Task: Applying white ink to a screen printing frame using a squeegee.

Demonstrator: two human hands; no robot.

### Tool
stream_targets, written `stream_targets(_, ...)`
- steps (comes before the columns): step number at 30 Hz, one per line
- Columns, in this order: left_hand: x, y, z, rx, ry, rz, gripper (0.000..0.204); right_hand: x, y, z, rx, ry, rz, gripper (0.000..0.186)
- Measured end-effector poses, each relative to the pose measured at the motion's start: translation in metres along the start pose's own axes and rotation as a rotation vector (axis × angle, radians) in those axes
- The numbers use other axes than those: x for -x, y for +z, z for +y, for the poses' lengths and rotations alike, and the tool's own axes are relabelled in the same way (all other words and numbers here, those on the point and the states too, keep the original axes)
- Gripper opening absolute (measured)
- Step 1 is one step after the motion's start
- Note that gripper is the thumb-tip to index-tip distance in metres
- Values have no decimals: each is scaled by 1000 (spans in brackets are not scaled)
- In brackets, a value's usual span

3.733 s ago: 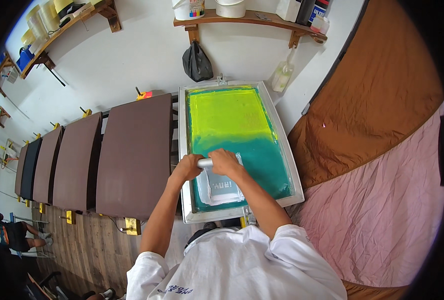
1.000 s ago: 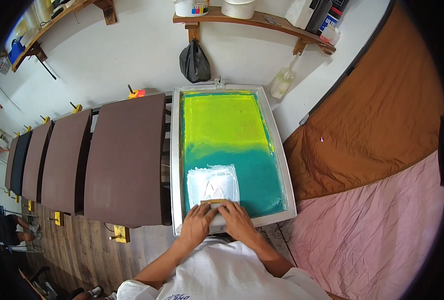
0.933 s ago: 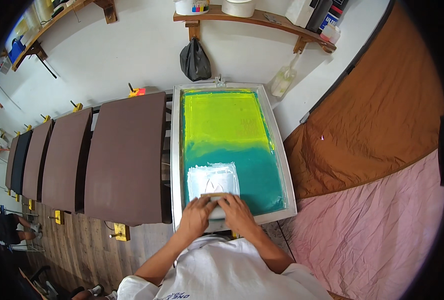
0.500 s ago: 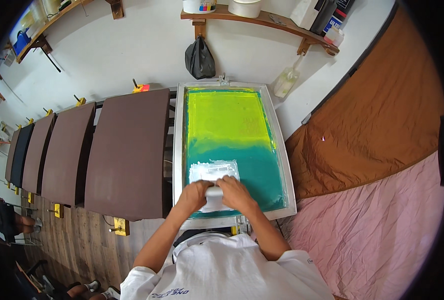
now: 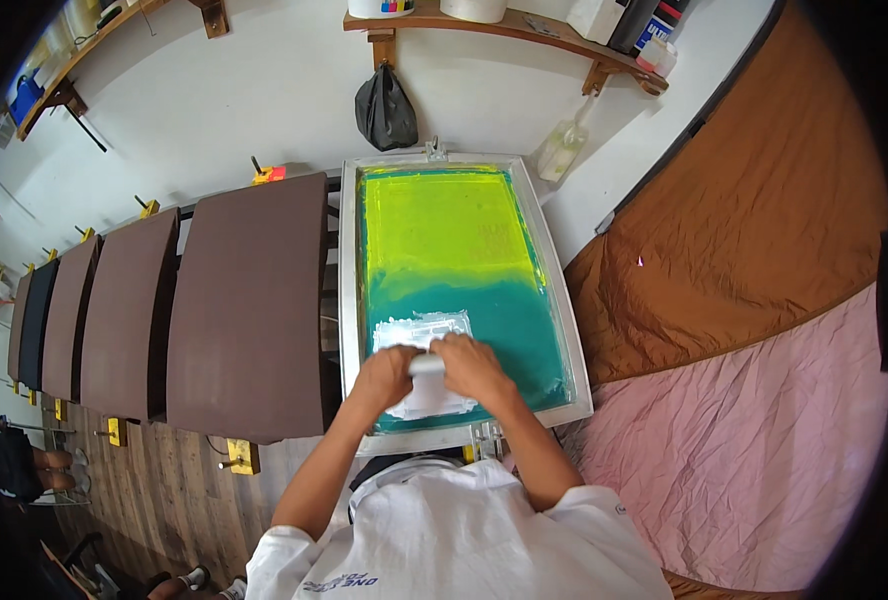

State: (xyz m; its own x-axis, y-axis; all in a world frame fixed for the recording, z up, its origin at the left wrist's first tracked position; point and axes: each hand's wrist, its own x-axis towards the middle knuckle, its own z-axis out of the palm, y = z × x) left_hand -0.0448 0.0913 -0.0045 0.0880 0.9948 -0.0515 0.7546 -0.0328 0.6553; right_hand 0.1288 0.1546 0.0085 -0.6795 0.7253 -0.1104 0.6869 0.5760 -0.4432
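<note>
Both my hands grip a pale squeegee [image 5: 424,366] on a metal-framed screen [image 5: 574,370], over a patch of white ink [image 5: 421,320] at the screen's lower left. My left hand [image 5: 384,380] has its fingers curled round one end of the squeegee, and my right hand [image 5: 469,370] is closed on the other end. The screen's far half is bright yellow-green [image 5: 442,220], its near half teal [image 5: 519,355]. The squeegee's blade is hidden or blurred.
Brown padded boards [image 5: 244,300] with yellow clamps stand in a row at the left. A shelf [image 5: 514,30] with containers and a black bag [image 5: 384,108] are on the wall. Brown and pink fabric [image 5: 734,430] lies at the right. Another person [image 5: 19,460] is at the far left.
Over the last second my hands and the squeegee have moved forward across the white ink, away from the screen's near edge. At 3.7 seconds ago they were farther forward.
</note>
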Motion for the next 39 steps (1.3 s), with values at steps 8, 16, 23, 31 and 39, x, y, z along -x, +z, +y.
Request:
stream_targets(8, 57, 36, 5, -45, 102, 94, 47, 53, 34, -10, -86, -34, 64, 40)
stream_targets(16, 50, 13, 11, -70, 4, -118, 38, 46, -2, -24, 32, 21, -161, 36)
stream_targets(23, -34, -5, -17, -88, -24, -64, 28, -33, -5, 15, 8, 31, -74, 33)
stream_targets(31, 47, 30, -5, 23, 51, 42, 44, 41, 23, -13, -126, 41, -8, 45)
stream_targets(39, 68, 12, 19, 44, -47, -168, 40, 63, 3, -30, -100, 25, -176, 39)
